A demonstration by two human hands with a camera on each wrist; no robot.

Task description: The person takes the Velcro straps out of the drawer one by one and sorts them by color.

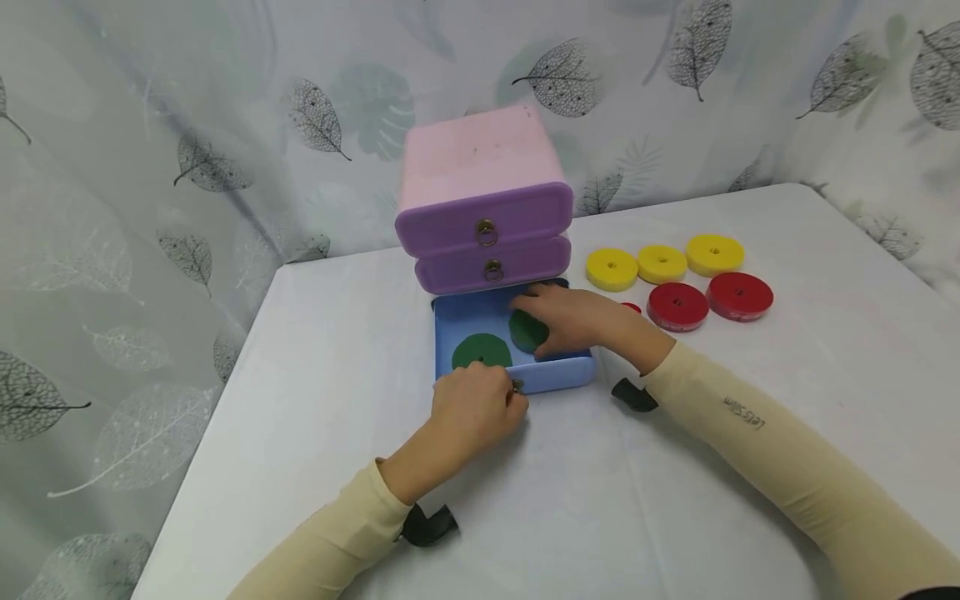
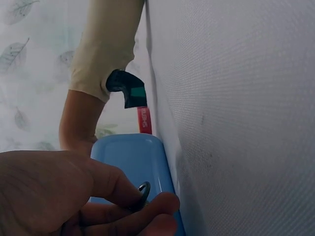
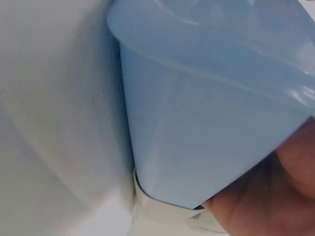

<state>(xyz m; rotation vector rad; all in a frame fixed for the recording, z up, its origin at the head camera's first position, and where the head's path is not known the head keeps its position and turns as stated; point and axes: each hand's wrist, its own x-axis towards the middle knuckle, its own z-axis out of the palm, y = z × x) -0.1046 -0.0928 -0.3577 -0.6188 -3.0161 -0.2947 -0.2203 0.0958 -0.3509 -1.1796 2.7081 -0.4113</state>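
My left hand (image 1: 474,410) is at the front of the pulled-out blue drawer (image 1: 558,377), the lowest of a small drawer cabinet (image 1: 480,162). In the left wrist view, its thumb and fingers pinch the small metal ring pull (image 2: 143,189). My right hand (image 1: 573,318) reaches over the side into the drawer, its fingers and thumb round the edges of a green disc (image 1: 527,332). Another green disc (image 1: 480,350), with a small centre hole, lies at the drawer's front left. In the right wrist view, the drawer's outer side hides most of the right hand (image 3: 266,196).
Two purple drawers (image 1: 517,218) above are closed. On the white table (image 1: 337,350), right of the cabinet, lie several yellow discs (image 1: 714,254) and red discs (image 1: 738,296); one red disc is mostly behind the right hand. A leaf-patterned curtain (image 1: 315,117) hangs behind.
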